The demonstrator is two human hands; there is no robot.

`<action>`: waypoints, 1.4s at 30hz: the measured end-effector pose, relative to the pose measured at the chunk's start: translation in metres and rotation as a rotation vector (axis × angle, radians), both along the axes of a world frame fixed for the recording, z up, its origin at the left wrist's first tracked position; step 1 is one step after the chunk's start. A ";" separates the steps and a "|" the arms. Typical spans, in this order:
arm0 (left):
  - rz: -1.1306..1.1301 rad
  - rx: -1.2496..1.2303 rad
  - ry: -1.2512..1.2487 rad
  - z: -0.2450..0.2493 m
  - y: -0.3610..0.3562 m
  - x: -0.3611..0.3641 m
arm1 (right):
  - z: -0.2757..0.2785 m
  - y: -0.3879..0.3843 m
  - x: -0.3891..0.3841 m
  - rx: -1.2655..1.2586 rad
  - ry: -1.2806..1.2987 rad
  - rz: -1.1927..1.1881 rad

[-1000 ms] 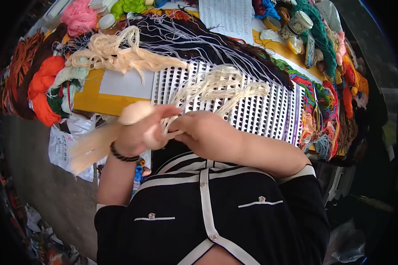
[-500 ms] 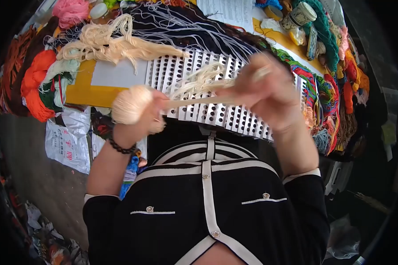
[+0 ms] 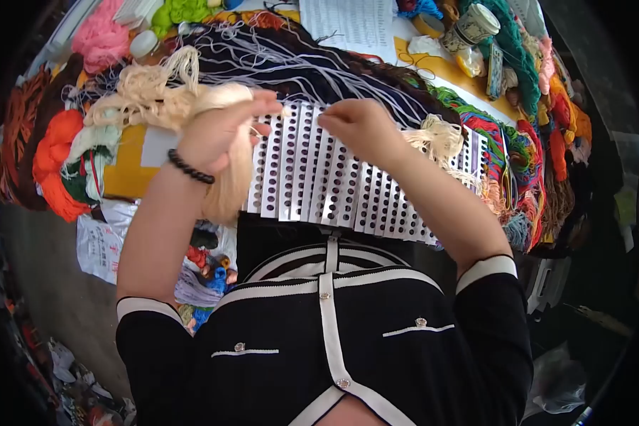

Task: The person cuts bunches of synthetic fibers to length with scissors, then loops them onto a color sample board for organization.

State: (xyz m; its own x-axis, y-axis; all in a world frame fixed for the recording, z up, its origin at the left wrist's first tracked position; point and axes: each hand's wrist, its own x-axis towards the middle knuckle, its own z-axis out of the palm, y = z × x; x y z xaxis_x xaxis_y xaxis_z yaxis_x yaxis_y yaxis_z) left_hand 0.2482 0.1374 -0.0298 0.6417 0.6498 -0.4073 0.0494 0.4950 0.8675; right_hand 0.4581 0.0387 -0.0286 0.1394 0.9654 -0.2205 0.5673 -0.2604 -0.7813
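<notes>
My left hand (image 3: pixel 224 135), with a dark beaded bracelet on its wrist, is at the left end of the white punched cards (image 3: pixel 302 167). A hank of cream thread (image 3: pixel 227 188) passes through this hand and hangs down toward the table's front edge. Its fingers point right and are partly straight. Over the middle of the cards is my right hand (image 3: pixel 366 131), fingertips pinched together; whatever they hold is too small to make out. A loose cream thread bundle (image 3: pixel 437 138) lies beside the right forearm. Behind my left hand rests a tangled cream thread pile (image 3: pixel 138 92).
Dark and grey-white threads (image 3: pixel 284 60) stretch across the back. Orange-red yarn (image 3: pixel 60 167) hangs at the left edge, multicoloured skeins (image 3: pixel 522 160) at the right. A patterned cup (image 3: pixel 472 27) lies tilted at the back right, near a printed sheet (image 3: pixel 351 28).
The cream strand is no longer stretched between my hands. My left hand has moved up and its hank now hangs down. My right hand has moved left; the loose bundle now lies farther right.
</notes>
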 end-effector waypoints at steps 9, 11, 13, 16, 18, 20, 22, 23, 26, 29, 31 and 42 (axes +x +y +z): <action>0.065 -0.151 0.050 -0.044 -0.002 0.045 | -0.041 0.036 -0.001 -0.214 0.183 -0.061; 0.028 -0.005 0.079 -0.060 0.000 0.051 | -0.027 0.036 0.000 -0.292 0.293 -0.133; 0.055 0.010 0.091 -0.066 0.000 0.055 | -0.034 0.038 0.002 -0.310 0.339 -0.174; 0.039 0.093 0.169 -0.060 -0.002 0.058 | -0.037 0.041 0.004 -0.329 0.354 -0.196; 0.050 0.096 0.179 -0.058 -0.004 0.061 | -0.038 0.042 0.003 -0.334 0.324 -0.178; 0.042 0.096 0.181 -0.060 -0.003 0.061 | -0.041 0.043 0.000 -0.282 0.153 -0.070; 0.033 0.096 0.184 -0.065 -0.004 0.061 | -0.046 0.041 -0.001 -0.175 0.027 0.016; 0.042 0.109 0.169 -0.068 -0.004 0.060 | -0.046 0.039 -0.002 -0.065 -0.101 0.102; 0.009 0.331 0.264 -0.070 0.003 0.053 | -0.027 0.035 0.000 -0.218 0.126 0.010; -0.044 0.590 0.434 -0.075 0.015 0.042 | -0.029 0.033 0.010 -0.302 0.321 -0.078; -0.049 0.702 0.559 -0.071 0.020 0.038 | -0.031 0.033 0.013 -0.338 0.398 -0.082; -0.027 0.702 0.536 -0.060 0.007 0.047 | -0.038 0.029 0.010 -0.290 0.332 -0.066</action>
State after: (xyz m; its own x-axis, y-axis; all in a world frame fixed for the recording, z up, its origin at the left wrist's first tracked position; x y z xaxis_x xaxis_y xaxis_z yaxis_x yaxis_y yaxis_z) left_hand 0.2951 0.1444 -0.0902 0.4978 0.8504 -0.1706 0.5410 -0.1508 0.8274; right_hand 0.4686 0.0675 -0.0668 0.0749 0.8483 -0.5242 0.2727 -0.5231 -0.8075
